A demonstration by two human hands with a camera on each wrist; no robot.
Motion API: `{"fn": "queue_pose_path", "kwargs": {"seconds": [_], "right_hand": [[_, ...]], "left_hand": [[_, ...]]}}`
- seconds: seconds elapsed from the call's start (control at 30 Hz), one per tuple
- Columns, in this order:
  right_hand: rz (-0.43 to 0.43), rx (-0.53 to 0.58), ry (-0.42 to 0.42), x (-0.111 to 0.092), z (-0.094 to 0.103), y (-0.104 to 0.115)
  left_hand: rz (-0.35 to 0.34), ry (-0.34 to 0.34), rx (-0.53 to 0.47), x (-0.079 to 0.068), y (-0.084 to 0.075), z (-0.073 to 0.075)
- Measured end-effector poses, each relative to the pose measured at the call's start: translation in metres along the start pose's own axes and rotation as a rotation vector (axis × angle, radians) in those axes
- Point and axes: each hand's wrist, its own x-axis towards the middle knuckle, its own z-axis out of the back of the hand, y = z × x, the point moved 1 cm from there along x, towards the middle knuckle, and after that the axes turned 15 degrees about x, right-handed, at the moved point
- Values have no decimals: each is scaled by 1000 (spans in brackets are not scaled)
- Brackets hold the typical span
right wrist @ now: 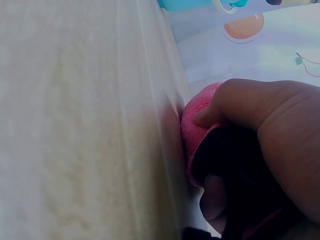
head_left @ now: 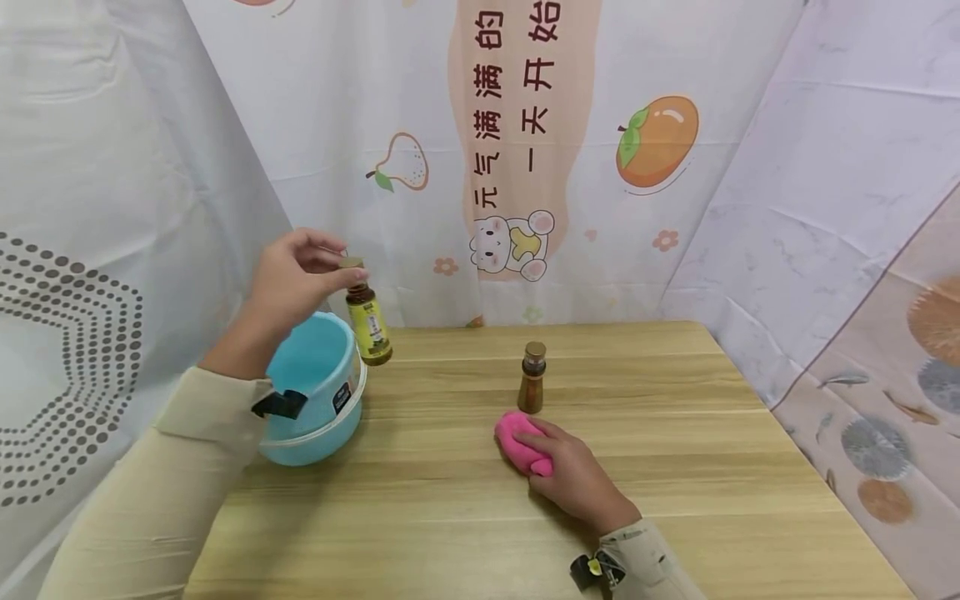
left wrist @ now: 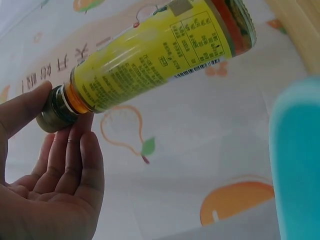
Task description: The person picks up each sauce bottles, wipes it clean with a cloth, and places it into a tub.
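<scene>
My left hand [head_left: 288, 279] pinches the cap of a small glass bottle with a yellow label [head_left: 369, 327], held in the air beside the blue bucket [head_left: 311, 417]. Seen from the left wrist, thumb and fingertips grip the dark cap, and the labelled bottle [left wrist: 155, 52] slants away from the hand. My right hand [head_left: 573, 475] grips a bunched pink cloth [head_left: 521, 442] on the wooden table. In the right wrist view the thumb presses into the pink cloth [right wrist: 200, 110], low against the tabletop. Just beyond the cloth stands a second, brown bottle [head_left: 532, 379], upright with a cap.
The blue bucket, with a white handle, stands at the left edge of the wooden table [head_left: 420, 517]. Behind the table hangs a printed curtain [head_left: 420, 242] with fruit drawings. More fabric hangs at the left and right sides.
</scene>
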Motion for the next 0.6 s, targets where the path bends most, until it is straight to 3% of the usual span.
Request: {"fn": "queue_pose_path", "kwargs": {"seconds": [0.27, 0.4, 0.6], "right_hand": [[-5, 10, 2, 1, -1, -1], [-23, 7, 6, 1, 0, -2], [-25, 6, 9, 1, 0, -2]], "left_hand": [[97, 39, -63, 19, 31, 28], [169, 40, -112, 26, 48, 33], [260, 49, -100, 33, 78, 35]]}}
